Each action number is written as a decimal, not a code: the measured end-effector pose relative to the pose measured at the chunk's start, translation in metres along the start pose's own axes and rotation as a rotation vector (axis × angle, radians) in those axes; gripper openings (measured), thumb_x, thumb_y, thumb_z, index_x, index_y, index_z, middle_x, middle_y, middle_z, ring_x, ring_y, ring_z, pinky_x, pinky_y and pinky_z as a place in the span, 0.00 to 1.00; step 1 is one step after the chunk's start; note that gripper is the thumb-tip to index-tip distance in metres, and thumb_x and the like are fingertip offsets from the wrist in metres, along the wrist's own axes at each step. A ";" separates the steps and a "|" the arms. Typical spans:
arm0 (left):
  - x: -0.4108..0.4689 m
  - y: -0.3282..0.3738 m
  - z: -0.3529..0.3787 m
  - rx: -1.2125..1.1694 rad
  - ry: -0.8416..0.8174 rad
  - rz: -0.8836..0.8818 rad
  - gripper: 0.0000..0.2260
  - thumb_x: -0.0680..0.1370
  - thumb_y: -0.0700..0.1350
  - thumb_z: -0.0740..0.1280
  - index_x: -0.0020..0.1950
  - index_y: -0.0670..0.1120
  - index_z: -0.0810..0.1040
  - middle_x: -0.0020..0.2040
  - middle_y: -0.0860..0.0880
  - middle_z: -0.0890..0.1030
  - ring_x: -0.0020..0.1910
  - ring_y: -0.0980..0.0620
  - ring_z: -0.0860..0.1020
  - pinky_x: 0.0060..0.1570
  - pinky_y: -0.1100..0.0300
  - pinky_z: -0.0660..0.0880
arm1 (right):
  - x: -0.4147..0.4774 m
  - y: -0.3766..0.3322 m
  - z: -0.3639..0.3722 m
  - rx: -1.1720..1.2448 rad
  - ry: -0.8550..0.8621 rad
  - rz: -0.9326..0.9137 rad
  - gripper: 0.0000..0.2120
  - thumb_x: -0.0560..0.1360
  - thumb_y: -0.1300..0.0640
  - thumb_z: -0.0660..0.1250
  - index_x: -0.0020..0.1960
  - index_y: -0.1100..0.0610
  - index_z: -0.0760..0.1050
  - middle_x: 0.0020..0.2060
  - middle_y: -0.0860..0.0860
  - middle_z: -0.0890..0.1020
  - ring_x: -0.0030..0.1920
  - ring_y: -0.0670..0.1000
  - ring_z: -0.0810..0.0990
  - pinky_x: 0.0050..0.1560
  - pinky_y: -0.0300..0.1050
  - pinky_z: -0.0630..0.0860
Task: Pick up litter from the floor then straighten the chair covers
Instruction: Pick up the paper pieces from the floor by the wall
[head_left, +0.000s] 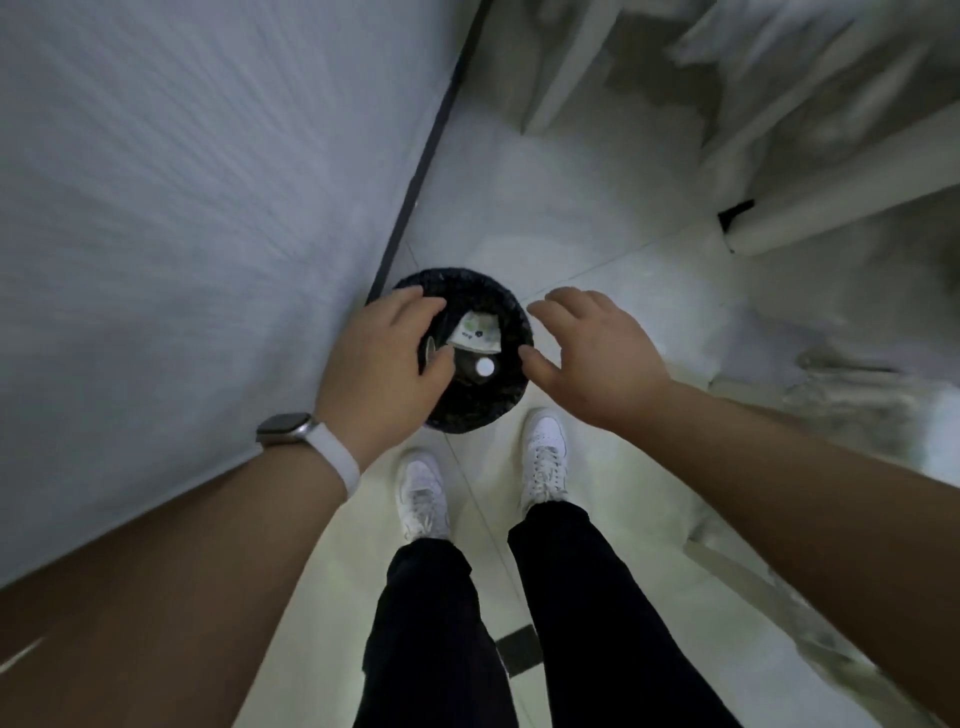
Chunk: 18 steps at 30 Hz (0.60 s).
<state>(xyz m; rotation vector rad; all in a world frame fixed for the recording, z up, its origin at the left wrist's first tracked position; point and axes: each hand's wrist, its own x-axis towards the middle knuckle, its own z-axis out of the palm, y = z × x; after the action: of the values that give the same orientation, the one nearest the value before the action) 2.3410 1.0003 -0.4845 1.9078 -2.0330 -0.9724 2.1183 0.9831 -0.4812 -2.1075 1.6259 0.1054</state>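
1. Pale tiled floor (597, 218) runs beside a grey-white wall (182, 208) w/ a dark skirting strip (426, 150); pic blurred toward the edges.
2. Litter: a crumpled wrapper (475, 332) w/ green print lies inside a round black bin (483, 410). A small white disc (485, 368) sits just below it, both on the black liner.
3. Bin stands on the floor close against the skirting strip, just ahead of the person's white shoes (423, 493).
4. The left hand (384, 358) hovers over the bin's left rim, fingers curled, thumb turned in toward them. A small grey round item (430, 348) shows between thumb & fingers; can't tell if it is pinched or just lies behind.
5. The right hand (597, 353) hangs over the bin's right rim, fingers spread & relaxed, holding nothing.
6. Wrapper & disc show between the two hands, lower down in the bin; the left hand hides part of the bin's inside.
7. A watch (288, 428) w/ white strap is on the left wrist; dark trousers (571, 597) fill the bottom centre.
8. White chair covers (779, 104) hang in folds at upper right, well apart from the bin, too blurred for detail.
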 end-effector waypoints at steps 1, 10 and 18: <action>-0.002 0.014 -0.016 0.033 0.005 0.043 0.21 0.77 0.48 0.66 0.69 0.44 0.75 0.70 0.44 0.73 0.67 0.45 0.71 0.66 0.53 0.67 | -0.008 -0.005 -0.018 -0.017 0.017 0.016 0.21 0.75 0.46 0.65 0.63 0.57 0.76 0.59 0.55 0.78 0.58 0.60 0.75 0.55 0.53 0.74; -0.044 0.109 -0.152 0.156 0.085 0.309 0.21 0.76 0.52 0.63 0.65 0.44 0.77 0.67 0.42 0.76 0.64 0.42 0.74 0.61 0.46 0.73 | -0.096 -0.062 -0.167 -0.119 0.116 0.133 0.27 0.75 0.39 0.55 0.63 0.55 0.75 0.61 0.54 0.78 0.61 0.59 0.75 0.57 0.53 0.73; -0.062 0.179 -0.234 0.244 0.143 0.516 0.21 0.75 0.53 0.61 0.64 0.44 0.78 0.64 0.42 0.77 0.61 0.40 0.76 0.60 0.45 0.74 | -0.152 -0.083 -0.271 -0.197 0.326 0.188 0.25 0.75 0.39 0.56 0.62 0.54 0.75 0.59 0.54 0.79 0.60 0.58 0.76 0.56 0.53 0.74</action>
<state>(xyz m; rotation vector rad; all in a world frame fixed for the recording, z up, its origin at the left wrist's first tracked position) 2.3330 0.9745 -0.1850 1.3715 -2.4557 -0.4666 2.0905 1.0227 -0.1634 -2.2002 2.0808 -0.0195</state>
